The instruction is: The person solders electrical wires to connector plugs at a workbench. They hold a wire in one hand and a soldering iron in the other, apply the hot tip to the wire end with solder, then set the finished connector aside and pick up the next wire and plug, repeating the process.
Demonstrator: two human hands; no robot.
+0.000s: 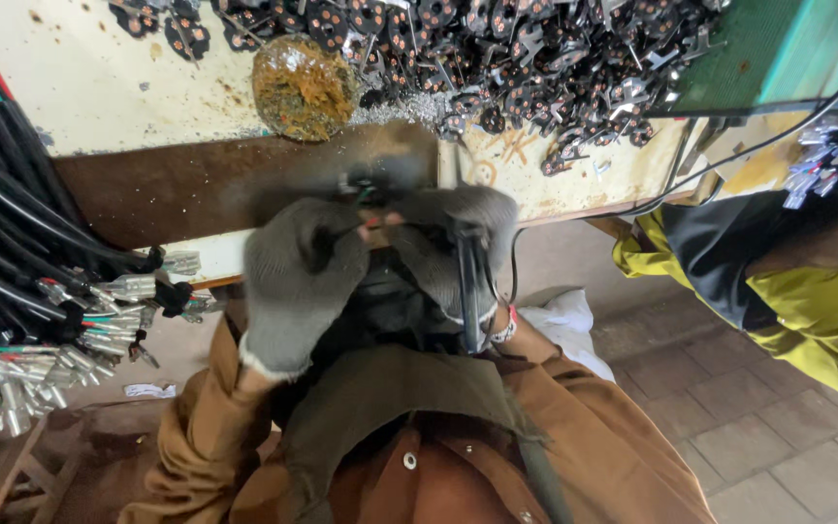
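Both my hands wear grey knit gloves and meet close to my chest, below the table edge. My left hand [298, 272] is curled around a small dark part [370, 194] that it shares with my right hand [458, 243]. My right hand also grips a black cable [470, 291] that hangs straight down toward my brown jacket. The part between the fingers is blurred and mostly hidden by the gloves.
A pale worn table [99, 87] carries a heap of cut black cable ends [497, 49] and a clear tub of orange-brown paste [303, 87]. Bundles of black cables with metal terminals [60, 320] hang at left. A person's yellow sleeve [817, 311] is at right, above a brick floor [768, 427].
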